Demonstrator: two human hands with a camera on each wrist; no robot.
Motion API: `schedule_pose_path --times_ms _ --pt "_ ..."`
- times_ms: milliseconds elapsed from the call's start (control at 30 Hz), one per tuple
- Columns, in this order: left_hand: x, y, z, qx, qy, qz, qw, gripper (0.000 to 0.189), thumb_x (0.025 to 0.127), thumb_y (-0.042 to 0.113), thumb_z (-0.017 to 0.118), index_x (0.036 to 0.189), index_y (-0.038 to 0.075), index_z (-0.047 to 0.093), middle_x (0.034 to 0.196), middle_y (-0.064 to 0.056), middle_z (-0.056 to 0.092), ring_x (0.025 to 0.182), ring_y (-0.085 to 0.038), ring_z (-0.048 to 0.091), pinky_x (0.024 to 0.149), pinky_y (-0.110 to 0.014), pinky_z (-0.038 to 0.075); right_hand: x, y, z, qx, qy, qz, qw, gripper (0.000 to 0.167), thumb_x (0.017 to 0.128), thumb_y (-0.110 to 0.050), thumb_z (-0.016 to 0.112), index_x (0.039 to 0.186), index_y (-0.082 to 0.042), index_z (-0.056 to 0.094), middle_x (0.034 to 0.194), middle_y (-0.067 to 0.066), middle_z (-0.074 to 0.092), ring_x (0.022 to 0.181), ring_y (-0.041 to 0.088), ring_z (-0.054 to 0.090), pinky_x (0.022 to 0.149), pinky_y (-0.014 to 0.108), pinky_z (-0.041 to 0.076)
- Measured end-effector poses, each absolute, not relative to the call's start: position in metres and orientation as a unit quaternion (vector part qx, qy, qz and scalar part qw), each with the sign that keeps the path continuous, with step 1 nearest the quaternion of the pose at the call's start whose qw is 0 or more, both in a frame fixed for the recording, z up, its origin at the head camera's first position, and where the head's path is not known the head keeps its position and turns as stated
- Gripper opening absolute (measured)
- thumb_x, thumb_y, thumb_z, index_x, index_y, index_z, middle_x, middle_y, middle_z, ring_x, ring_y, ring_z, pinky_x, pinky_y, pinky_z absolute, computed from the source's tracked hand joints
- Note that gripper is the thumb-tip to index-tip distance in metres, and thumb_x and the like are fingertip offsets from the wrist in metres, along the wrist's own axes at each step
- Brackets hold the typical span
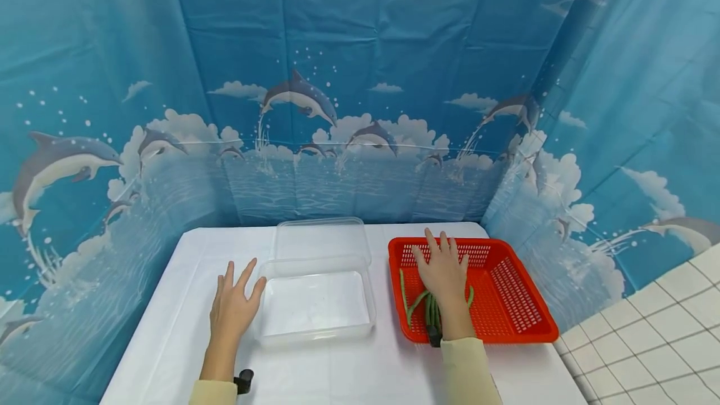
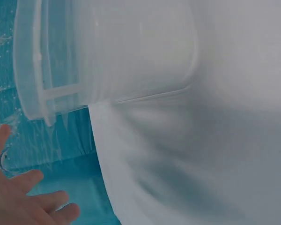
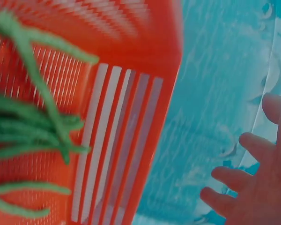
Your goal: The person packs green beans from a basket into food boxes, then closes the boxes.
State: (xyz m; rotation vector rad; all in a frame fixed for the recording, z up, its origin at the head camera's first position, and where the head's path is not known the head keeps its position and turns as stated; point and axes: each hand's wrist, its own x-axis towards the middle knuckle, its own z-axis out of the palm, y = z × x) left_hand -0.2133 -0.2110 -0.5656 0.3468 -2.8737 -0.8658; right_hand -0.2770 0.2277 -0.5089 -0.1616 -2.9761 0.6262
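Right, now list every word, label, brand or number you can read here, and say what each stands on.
None: no readable text shows in any view.
Red basket, green beans, clear box: no lettering seen.
Blue curtain: printed dolphins, no words seen.
Black thing at the left wrist: too small to tell whether it is marked.

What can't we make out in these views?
- Number of beans: head, partly hidden by right hand; right wrist, cut off by left edge.
- Rest of left hand: left wrist, cut off by left and bottom edges.
- Clear plastic: left wrist, blurred, cut off by top edge.
- Basket holes: right wrist, blurred near top edge.
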Motion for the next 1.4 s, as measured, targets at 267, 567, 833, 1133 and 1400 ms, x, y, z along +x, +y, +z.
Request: schedule_pose_path --times_ms 267,567,833,1133,1400 --pt "-0.204 -0.213 -0.584 0.111 -0.932 -0.343 0.028 0.065 0.110 0.055 0.048 0.167 0.027 0.034 0.178 -0.025 0.005 0.159 -0.061 0.015 0.111 -0.088 0.032 -0.281 0.267 -0.511 -0.077 -0.972 0.221 0.036 0.069 0.112 -0.050 0.041 0.170 -0.017 0.024 0.172 0.030 0.026 0.155 0.054 0.032 0.122 0.079 0.029" --pt "-0.205 -0.217 -0.608 0.100 -0.900 -0.424 0.017 0.059 0.112 0.051 0.046 0.165 0.026 0.039 0.180 -0.018 0.008 0.161 -0.058 0.015 0.121 -0.082 0.026 -0.287 0.312 -0.523 -0.123 -0.958 0.257 0.012 0.061 0.109 -0.032 0.051 0.159 0.001 0.039 0.141 0.039 0.059 0.115 0.055 0.065 0.101 0.068 0.053" --pt "-0.209 -0.218 -0.624 0.103 -0.864 -0.493 0.017 0.052 0.115 0.042 0.039 0.165 0.027 0.039 0.180 -0.013 0.018 0.164 -0.047 0.017 0.129 -0.070 0.025 -0.295 0.341 -0.538 -0.148 -0.954 0.257 -0.041 0.057 0.106 -0.027 0.056 0.145 0.014 0.049 0.138 0.041 0.058 0.116 0.053 0.062 0.103 0.062 0.055" --pt "-0.209 -0.213 -0.627 0.108 -0.847 -0.521 -0.003 0.050 0.116 0.044 0.029 0.163 0.032 0.041 0.175 -0.013 0.030 0.162 -0.046 0.025 0.128 -0.071 0.024 -0.290 0.358 -0.545 -0.184 -0.930 0.303 -0.101 0.028 0.099 -0.021 0.063 0.079 -0.001 0.060 0.073 0.012 0.063 0.071 0.028 0.062 0.065 0.034 0.054" --pt "-0.209 -0.215 -0.626 0.103 -0.841 -0.531 -0.008 0.049 0.117 0.041 0.030 0.163 0.032 0.041 0.176 -0.013 0.029 0.162 -0.046 0.024 0.128 -0.072 0.023 -0.289 0.364 -0.556 -0.208 -0.894 0.368 -0.147 0.016 0.091 -0.009 0.065 0.093 0.006 0.062 0.086 0.017 0.064 0.081 0.033 0.059 0.066 0.035 0.054"
